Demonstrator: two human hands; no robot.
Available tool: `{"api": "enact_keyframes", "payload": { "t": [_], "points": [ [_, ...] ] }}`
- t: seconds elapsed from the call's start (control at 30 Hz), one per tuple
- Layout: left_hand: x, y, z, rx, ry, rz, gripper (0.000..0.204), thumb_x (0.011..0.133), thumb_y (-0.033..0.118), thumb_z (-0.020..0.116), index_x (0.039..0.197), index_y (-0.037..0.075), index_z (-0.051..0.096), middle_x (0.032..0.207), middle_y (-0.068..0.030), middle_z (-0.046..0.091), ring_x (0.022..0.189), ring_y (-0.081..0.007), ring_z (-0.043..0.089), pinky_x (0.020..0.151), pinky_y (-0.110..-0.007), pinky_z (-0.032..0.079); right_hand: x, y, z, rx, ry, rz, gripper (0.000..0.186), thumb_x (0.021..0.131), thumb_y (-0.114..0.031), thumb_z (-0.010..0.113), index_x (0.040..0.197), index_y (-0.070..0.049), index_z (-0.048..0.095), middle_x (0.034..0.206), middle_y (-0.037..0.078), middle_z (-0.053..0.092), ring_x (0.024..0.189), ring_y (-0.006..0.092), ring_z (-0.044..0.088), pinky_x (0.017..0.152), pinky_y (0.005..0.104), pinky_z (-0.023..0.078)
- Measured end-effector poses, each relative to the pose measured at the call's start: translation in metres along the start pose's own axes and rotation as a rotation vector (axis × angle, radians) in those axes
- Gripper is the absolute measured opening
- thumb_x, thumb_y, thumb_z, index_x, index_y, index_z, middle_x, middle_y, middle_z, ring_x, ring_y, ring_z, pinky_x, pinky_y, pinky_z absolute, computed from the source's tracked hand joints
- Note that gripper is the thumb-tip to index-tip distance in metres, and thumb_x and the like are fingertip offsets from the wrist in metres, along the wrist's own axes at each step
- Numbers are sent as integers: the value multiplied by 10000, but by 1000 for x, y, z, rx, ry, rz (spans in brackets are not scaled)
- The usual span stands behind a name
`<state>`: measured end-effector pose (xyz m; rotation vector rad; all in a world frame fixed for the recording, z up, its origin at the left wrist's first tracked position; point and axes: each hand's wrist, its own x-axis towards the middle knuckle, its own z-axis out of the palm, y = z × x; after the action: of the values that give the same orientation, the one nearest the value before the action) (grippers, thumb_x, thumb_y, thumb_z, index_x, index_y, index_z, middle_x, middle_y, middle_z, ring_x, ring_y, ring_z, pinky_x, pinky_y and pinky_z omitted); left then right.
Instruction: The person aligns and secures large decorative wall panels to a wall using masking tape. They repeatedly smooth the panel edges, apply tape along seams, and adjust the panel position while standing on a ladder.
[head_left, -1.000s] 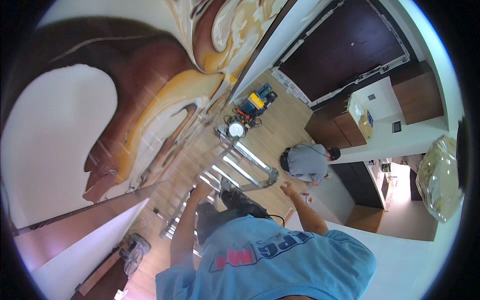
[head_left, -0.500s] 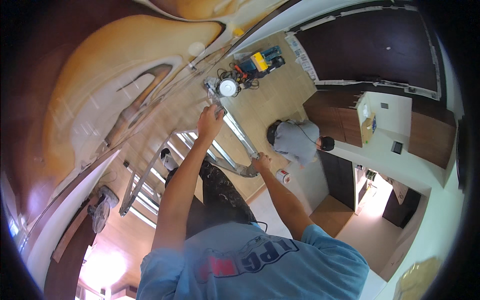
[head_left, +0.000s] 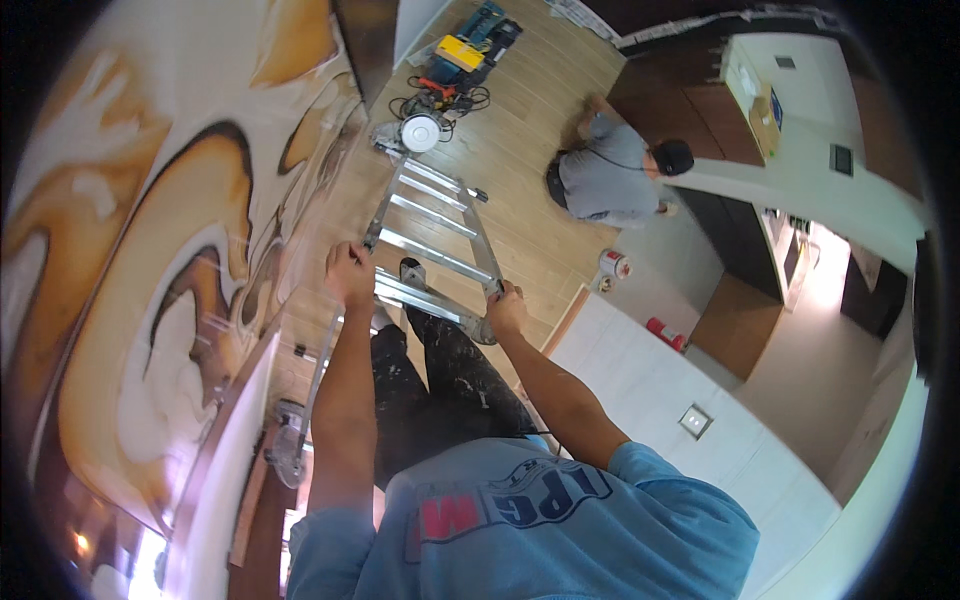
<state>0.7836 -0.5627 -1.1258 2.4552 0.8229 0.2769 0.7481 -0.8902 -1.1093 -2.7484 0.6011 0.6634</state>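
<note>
I stand on an aluminium ladder (head_left: 430,215) and look down along it. My left hand (head_left: 349,273) grips the ladder's left rail near the top. My right hand (head_left: 506,309) grips the right rail. My legs in dark, paint-spattered trousers (head_left: 440,385) stand on the rungs below my hands. My blue shirt fills the lower part of the view. The ladder leans beside a wall panel with brown and cream swirls (head_left: 170,260).
On the wooden floor (head_left: 520,150) below, another person in a grey shirt (head_left: 605,180) crouches near dark cabinets. A round white disc (head_left: 420,132) and yellow and blue tool cases (head_left: 465,50) lie past the ladder's foot. A red can (head_left: 665,332) sits by a white wall.
My view has swung so the ladder and floor sit more central. Both hands have stayed on the ladder rails, and the crouching person has shifted toward the upper right.
</note>
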Motion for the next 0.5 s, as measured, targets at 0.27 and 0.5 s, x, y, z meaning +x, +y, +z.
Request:
{"api": "enact_keyframes", "payload": {
  "t": [0.27,0.5],
  "points": [
    [-3,17,2,160,-73,23,242,982,240,567,898,54,696,890,-170,686,842,-414,669,717,-539,514,6,1,-20,49,-71,96,423,938,-204,674,1348,-101,668,1283,187,676,1045,407,727,872,525,600],
    [-4,32,-4,225,-111,86,210,974,200,573,906,34,682,898,-174,650,856,-410,649,730,-531,501,11,4,-28,122,-117,119,374,943,-147,630,1307,-64,651,1280,190,673,1047,420,722,873,532,604]
  ]
}}
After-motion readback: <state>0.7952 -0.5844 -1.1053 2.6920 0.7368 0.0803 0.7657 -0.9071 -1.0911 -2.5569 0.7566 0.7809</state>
